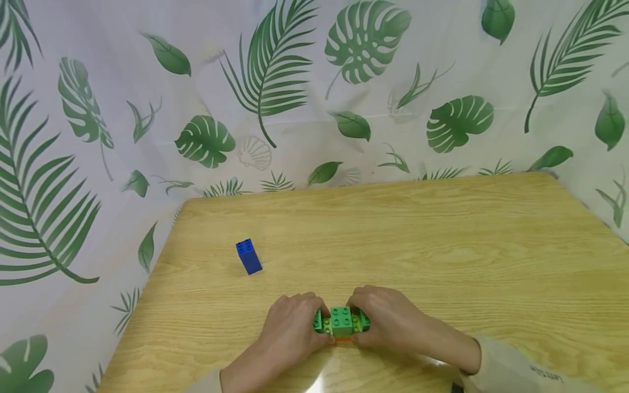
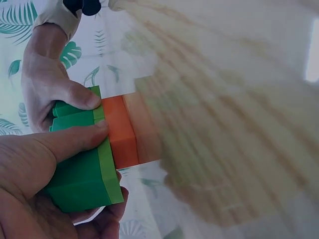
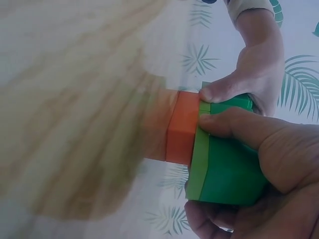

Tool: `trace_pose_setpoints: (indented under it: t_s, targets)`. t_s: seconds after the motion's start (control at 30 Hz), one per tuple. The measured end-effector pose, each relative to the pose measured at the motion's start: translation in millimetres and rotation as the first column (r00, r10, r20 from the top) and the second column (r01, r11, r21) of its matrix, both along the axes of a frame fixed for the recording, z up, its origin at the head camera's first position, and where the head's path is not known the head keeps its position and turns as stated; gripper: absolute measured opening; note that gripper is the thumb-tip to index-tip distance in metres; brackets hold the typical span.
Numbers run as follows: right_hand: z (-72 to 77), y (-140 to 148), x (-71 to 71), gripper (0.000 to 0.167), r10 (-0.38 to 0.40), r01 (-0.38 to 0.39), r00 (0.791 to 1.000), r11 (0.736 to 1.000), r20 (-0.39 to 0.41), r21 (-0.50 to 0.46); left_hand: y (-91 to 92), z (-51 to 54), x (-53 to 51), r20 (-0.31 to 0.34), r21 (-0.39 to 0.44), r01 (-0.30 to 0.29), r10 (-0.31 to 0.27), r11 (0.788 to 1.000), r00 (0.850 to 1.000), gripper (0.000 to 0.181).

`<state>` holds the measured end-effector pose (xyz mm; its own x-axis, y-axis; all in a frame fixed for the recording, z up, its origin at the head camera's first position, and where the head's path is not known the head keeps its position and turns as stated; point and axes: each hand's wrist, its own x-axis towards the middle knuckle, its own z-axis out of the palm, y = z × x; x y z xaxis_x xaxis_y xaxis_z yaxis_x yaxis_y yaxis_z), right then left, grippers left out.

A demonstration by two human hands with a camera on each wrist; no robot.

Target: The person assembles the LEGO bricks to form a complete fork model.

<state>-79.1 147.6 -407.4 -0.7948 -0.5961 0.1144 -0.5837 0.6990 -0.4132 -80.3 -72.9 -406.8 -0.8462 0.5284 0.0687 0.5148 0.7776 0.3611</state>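
Note:
Both hands hold one small build of toy building bricks near the table's front. Its middle green brick [image 1: 341, 321] has studs on top and sits between two darker green end bricks. Beneath them runs a light green layer [image 3: 198, 159], and an orange brick [image 2: 119, 132] stands under that on the tabletop. My left hand [image 1: 295, 330] grips the left end, thumb on the near side. My right hand [image 1: 388, 319] grips the right end the same way. Fingers hide parts of both end bricks. Apart from the hands, a blue brick block [image 1: 249, 257] stands upright further back.
The wood-grain table [image 1: 417, 234] stretches out behind and to both sides of the hands. A white leaf-print cloth [image 1: 295, 158] hangs along its back and sides. Some small dark object [image 1: 457, 388] shows by the right sleeve at the bottom edge.

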Motion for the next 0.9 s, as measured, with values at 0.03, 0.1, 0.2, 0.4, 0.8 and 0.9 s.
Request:
trace_pose_setpoints:
  t_s: [0.03, 0.1, 0.2, 0.4, 0.8, 0.9]
  targets:
    - [-0.5, 0, 0.0, 0.037, 0.003, -0.002, 1.000, 1.000, -0.007, 0.003, 0.0, -0.8, 0.5, -0.001, -0.001, -0.001, 0.001, 1.000, 1.000, 0.035]
    - [-0.8, -1, 0.0, 0.037, 0.008, -0.008, 1.000, 1.000, -0.019, 0.010, -0.2, -1.7, 1.6, -0.005, -0.003, -0.003, 0.003, 1.000, 1.000, 0.035]
    - [-1.1, -3, -0.1, 0.036, 0.007, -0.006, 1.000, 1.000, -0.025, 0.018, -0.5, -2.4, 2.5, -0.005, -0.001, -0.004, 0.004, 1.000, 1.000, 0.035]
    - [-0.7, -7, 0.7, 0.039, -0.021, 0.023, 0.999, 0.999, -0.034, 0.039, -1.8, -2.0, 2.2, 0.026, -0.004, -0.004, 0.004, 1.000, 1.000, 0.035]
    - [-1.8, -12, -1.8, 0.032, -0.061, 0.064, 0.996, 0.997, -0.065, 0.040, -26.1, 15.9, -6.2, 0.251, 0.174, -0.073, 0.027, 0.982, 0.968, 0.072]
    - [-2.0, -11, -3.5, 0.033, -0.066, 0.069, 0.996, 0.997, -0.061, 0.044, -39.0, 17.7, -12.2, 0.207, 0.239, -0.148, 0.099, 0.960, 0.973, 0.066]
